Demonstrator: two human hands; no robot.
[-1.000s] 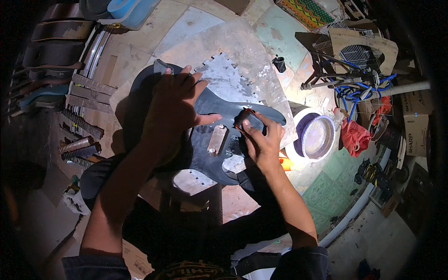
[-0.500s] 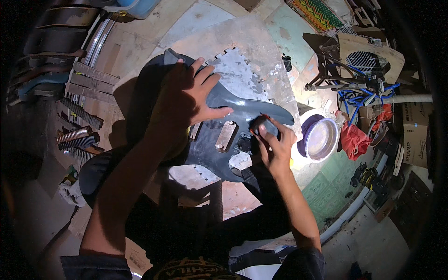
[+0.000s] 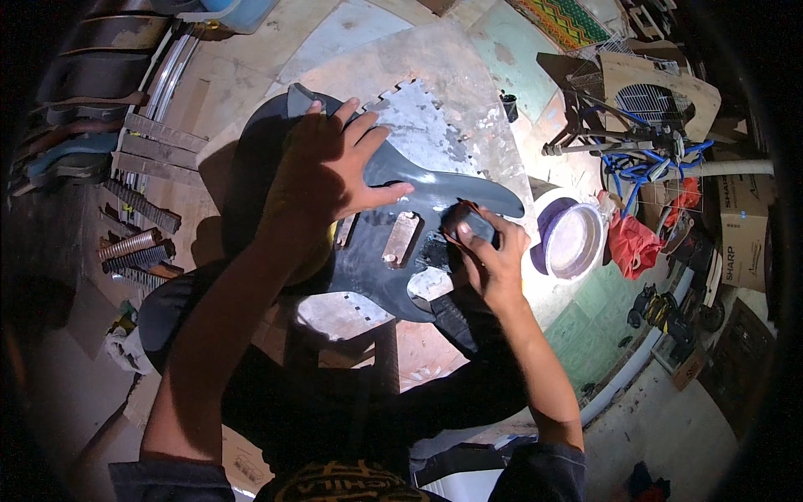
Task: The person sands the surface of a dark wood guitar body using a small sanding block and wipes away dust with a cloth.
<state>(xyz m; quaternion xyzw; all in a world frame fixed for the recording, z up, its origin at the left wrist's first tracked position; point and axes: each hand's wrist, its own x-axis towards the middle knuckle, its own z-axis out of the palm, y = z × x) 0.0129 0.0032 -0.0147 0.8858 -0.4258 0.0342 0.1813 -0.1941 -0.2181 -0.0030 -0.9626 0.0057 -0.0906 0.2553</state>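
Observation:
A dark grey electric guitar body [image 3: 368, 255] lies across my lap, its two horns pointing right. It has cut-out cavities and a patch of dull, darker surface near the right edge. My left hand [image 3: 335, 171] rests on its upper left part, fingers spread and thumb stretched out to the right. Between the horns, at the right edge of the body, my right hand [image 3: 504, 255] grips a dark sanding block [image 3: 470, 222] with reddish-orange edges, which looks like wrapped sandpaper. The palm side of the right fingers and the block's underside are hidden.
Beneath the body is a worn, stained board [image 3: 493, 138]. A purple-rimmed basin [image 3: 577, 241] of cloudy liquid stands close to my right hand. Farther right are a red cloth [image 3: 633, 247], blue metal stands [image 3: 644, 167] and cardboard boxes [image 3: 744, 243]. Wooden slats [image 3: 159, 146] lie at left.
The whole view has shifted slightly. Both hands keep nearly the same places on the guitar body, and the sanding block has moved only a little, if at all.

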